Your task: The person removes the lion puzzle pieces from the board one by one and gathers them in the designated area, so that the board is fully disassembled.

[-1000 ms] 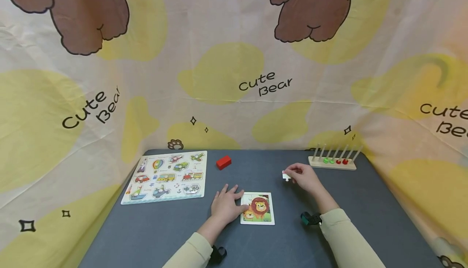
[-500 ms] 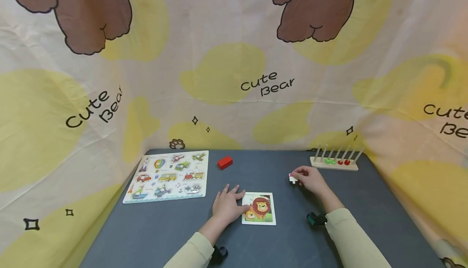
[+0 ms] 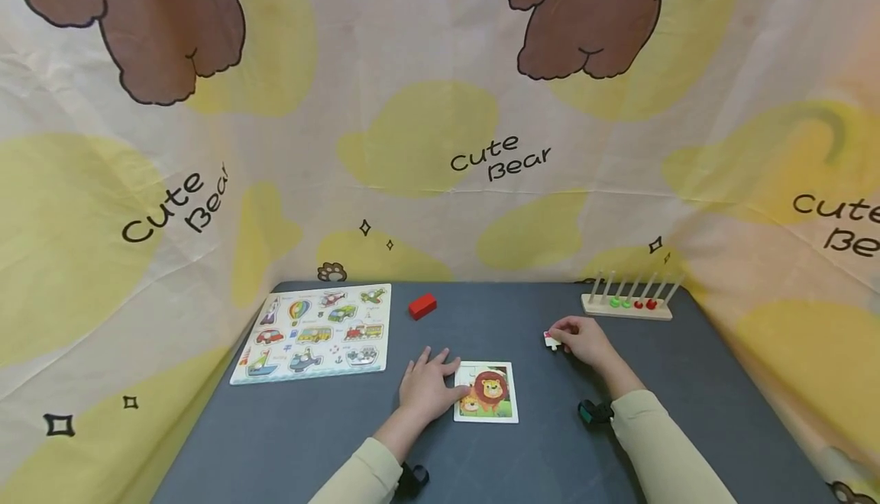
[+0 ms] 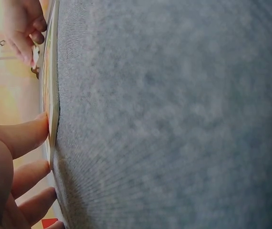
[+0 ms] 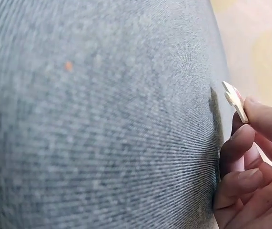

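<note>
A lion picture puzzle (image 3: 490, 391) in a white frame lies flat on the grey table. My left hand (image 3: 428, 389) rests at its left side, fingers spread, the thumb on the puzzle's left edge; the left wrist view shows the thumb (image 4: 28, 136) touching that edge. To the right of the puzzle, my right hand (image 3: 584, 342) pinches a small white jigsaw piece (image 3: 552, 341) with a bit of pink on it. In the right wrist view the piece (image 5: 236, 101) sticks out between thumb and forefinger, tilted and just above the table. The piece's printed face is mostly hidden.
A vehicle puzzle board (image 3: 312, 334) lies at the back left, with a red block (image 3: 422, 306) to its right. At the back right stands a wooden peg counter (image 3: 627, 305) with green and red beads. A patterned cloth (image 3: 412, 107) hangs behind the table (image 3: 495, 466).
My right hand has shifted slightly right and towards me with the jigsaw piece, and the piece has tilted a little. My left hand stays in place on the lion puzzle.
</note>
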`<act>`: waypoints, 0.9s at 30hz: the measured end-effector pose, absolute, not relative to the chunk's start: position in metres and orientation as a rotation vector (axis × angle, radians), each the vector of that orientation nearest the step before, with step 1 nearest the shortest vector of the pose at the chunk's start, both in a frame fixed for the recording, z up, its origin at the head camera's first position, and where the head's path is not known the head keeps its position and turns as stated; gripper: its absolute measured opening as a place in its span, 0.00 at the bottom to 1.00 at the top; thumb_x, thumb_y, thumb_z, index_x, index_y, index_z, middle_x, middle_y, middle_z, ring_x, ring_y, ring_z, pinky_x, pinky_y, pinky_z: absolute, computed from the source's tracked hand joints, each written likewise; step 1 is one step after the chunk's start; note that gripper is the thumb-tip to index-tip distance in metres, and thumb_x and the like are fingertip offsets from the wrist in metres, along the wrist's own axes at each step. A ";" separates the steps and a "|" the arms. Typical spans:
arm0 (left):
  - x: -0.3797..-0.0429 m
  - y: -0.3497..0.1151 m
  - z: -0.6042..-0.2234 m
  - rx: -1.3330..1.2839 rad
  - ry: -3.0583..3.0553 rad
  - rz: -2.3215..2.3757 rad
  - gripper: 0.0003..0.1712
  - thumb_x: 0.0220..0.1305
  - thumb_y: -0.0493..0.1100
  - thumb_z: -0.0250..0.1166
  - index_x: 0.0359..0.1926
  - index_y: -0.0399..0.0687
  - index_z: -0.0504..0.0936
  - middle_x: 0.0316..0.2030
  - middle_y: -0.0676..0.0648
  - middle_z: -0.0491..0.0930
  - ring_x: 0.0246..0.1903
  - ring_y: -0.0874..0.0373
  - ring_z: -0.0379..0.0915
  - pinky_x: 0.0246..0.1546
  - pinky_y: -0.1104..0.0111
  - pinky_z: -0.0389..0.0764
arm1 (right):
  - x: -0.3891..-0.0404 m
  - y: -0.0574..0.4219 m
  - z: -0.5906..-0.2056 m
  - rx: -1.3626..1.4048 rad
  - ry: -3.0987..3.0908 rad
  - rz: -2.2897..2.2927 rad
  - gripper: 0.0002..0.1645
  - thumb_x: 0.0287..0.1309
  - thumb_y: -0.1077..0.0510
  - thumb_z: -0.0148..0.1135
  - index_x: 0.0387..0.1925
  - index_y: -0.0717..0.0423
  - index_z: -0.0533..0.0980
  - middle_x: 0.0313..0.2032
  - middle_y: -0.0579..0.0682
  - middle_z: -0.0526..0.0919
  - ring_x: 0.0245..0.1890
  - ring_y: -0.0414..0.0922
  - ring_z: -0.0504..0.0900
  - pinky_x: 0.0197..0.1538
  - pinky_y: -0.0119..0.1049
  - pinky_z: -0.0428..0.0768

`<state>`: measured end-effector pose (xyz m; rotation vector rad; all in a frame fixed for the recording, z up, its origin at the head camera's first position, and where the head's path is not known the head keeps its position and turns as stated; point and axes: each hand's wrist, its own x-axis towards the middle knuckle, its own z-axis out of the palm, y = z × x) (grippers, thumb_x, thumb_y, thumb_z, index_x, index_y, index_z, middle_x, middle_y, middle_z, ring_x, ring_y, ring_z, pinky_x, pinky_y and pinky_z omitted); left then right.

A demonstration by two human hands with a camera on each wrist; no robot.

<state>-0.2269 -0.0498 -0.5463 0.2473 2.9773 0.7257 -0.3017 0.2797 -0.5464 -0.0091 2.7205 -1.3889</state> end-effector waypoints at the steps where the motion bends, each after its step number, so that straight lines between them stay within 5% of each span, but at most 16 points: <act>1: -0.227 -0.050 -0.546 0.247 2.981 0.724 0.36 0.56 0.62 0.73 0.65 0.59 0.80 0.70 0.47 0.72 0.76 0.41 0.54 0.74 0.41 0.56 | -0.302 0.280 -0.546 -0.008 2.728 -1.374 0.12 0.67 0.55 0.65 0.42 0.61 0.83 0.29 0.50 0.82 0.26 0.44 0.77 0.30 0.34 0.75; 18: -0.223 -0.051 -0.542 0.270 2.984 0.743 0.36 0.56 0.61 0.74 0.65 0.57 0.80 0.69 0.45 0.72 0.75 0.39 0.55 0.73 0.39 0.56 | -0.296 0.273 -0.545 0.016 2.933 -1.086 0.10 0.63 0.54 0.69 0.34 0.57 0.82 0.27 0.49 0.79 0.28 0.45 0.74 0.31 0.36 0.71; 27: -0.221 -0.051 -0.542 0.279 2.989 0.749 0.36 0.56 0.60 0.74 0.64 0.56 0.81 0.69 0.45 0.73 0.75 0.39 0.55 0.72 0.39 0.57 | -0.294 0.273 -0.544 0.030 2.919 -1.132 0.08 0.66 0.56 0.66 0.39 0.57 0.81 0.32 0.50 0.82 0.31 0.46 0.76 0.33 0.36 0.74</act>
